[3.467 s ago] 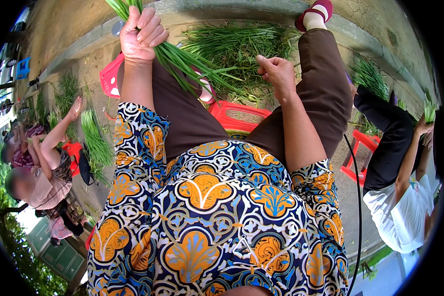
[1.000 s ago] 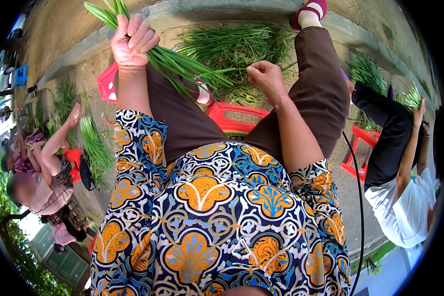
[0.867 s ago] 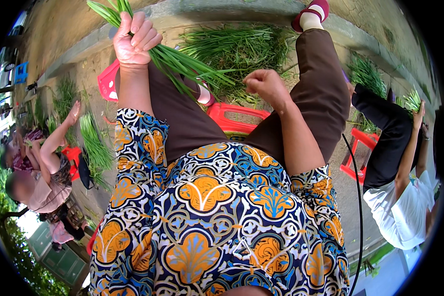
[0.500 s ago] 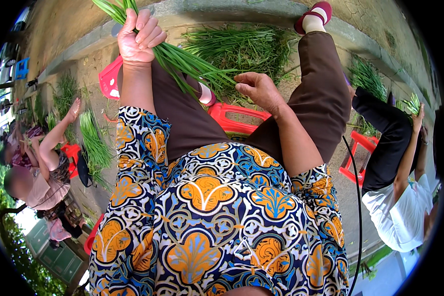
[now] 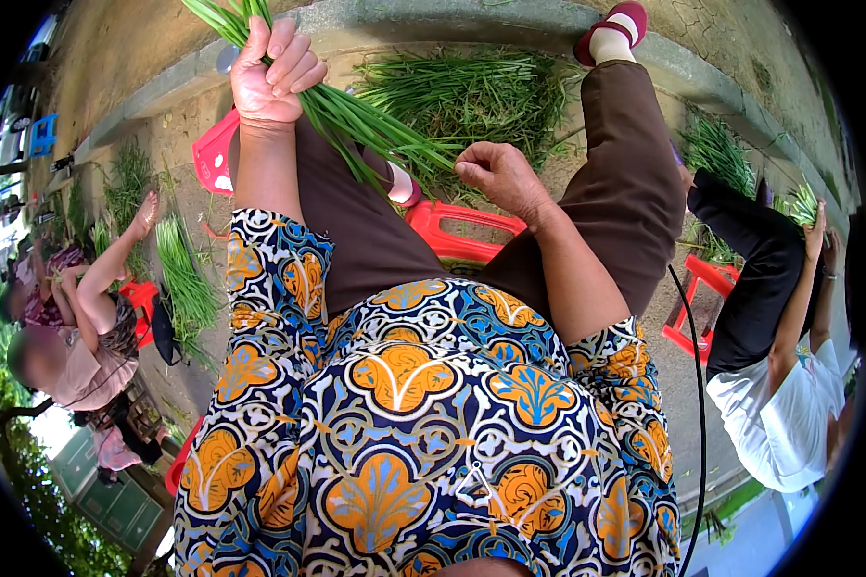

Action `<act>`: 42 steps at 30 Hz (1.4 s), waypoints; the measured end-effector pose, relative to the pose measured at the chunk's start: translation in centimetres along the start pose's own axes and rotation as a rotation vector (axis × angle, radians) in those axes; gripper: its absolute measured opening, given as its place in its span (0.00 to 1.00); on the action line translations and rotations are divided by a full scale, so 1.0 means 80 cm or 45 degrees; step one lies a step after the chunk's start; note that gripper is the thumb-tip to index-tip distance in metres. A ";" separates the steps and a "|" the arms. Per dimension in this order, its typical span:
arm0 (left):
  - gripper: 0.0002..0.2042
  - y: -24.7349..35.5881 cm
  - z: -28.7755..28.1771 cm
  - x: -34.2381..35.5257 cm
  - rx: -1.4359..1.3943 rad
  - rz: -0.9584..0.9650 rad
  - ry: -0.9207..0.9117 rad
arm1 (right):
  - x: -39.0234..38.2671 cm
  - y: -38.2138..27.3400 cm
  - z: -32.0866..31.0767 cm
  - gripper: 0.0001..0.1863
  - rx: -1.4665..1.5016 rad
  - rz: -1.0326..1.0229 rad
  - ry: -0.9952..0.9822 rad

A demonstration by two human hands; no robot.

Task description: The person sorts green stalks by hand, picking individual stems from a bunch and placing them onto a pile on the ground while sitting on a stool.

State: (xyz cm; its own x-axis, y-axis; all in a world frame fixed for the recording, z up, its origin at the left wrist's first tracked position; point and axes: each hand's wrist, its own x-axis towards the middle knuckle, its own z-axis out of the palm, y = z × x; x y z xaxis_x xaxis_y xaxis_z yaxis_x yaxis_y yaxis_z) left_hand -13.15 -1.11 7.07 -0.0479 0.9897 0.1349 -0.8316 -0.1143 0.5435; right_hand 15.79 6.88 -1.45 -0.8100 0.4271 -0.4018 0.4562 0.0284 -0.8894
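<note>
My left hand is closed round a bundle of long green chives, raised at the upper left above my thigh. The bundle slants down to the right, its loose ends fanning out over the gap between my knees. Close beside those ends is my right hand, with thumb and fingertips pressed together. Whatever may be in that pinch is too small to make out. Beyond the bundle, a large heap of chives lies on the ground, mixed with drier, yellowish blades.
A red plastic stool stands between my knees, and a pink one by my left leg. More chives lie at left. A concrete kerb runs beyond. Co-workers sit on both sides; the right one holds greens. A black cable hangs at right.
My right hand has drawn slightly down from the chive ends, and its fingers have curled in more. The left hand and its bundle have barely moved.
</note>
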 end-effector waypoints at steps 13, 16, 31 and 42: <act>0.18 0.000 0.003 -0.001 0.046 0.038 0.071 | 0.008 0.007 0.000 0.05 0.522 0.198 0.075; 0.18 -0.001 0.003 -0.002 0.051 0.039 0.077 | 0.010 0.010 -0.003 0.04 0.861 0.349 0.054; 0.18 0.002 0.004 -0.002 -0.052 0.075 0.026 | 0.007 0.011 -0.015 0.05 0.743 0.408 0.436; 0.18 0.000 0.001 -0.002 -0.027 0.079 0.032 | 0.007 0.019 -0.009 0.09 0.417 0.171 0.426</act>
State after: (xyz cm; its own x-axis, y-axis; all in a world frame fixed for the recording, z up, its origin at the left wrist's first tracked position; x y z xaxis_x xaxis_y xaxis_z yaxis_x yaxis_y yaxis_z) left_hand -13.13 -1.25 7.13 -0.1137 0.9826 0.1468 -0.8382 -0.1742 0.5168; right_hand 16.24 7.80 -2.86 -0.5645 0.6760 -0.4737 0.3653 -0.3101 -0.8777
